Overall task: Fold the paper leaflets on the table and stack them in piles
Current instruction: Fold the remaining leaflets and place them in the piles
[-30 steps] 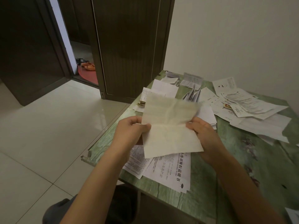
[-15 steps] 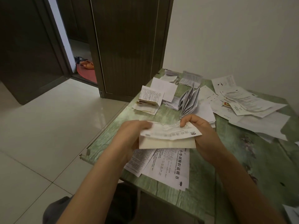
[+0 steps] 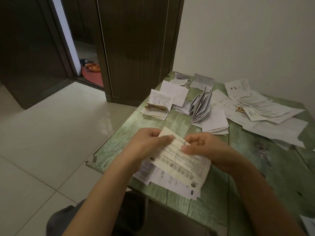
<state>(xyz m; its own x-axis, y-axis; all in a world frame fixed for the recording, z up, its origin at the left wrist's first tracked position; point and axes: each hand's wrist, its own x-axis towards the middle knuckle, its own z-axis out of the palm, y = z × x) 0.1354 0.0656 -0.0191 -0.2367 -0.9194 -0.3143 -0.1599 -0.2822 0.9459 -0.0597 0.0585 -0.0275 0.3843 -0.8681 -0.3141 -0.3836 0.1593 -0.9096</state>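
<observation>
A green marbled table fills the right of the view, beside a tiled floor and a dark door. Across its far right side lies a spread of flat, unfolded sheets, overlapping loosely. To the left of these, at the far side, sit several folded piles, one fanned open and one small thick stack. At the near edge a few more flat sheets lie under the hands. Just above them is the leaflet, partly folded and tilted. The left hand pinches its upper corner; the right hand curls round its right side, thumb pressed on the paper. The work looks roughly midway: some piles made, many sheets left to fold.
</observation>
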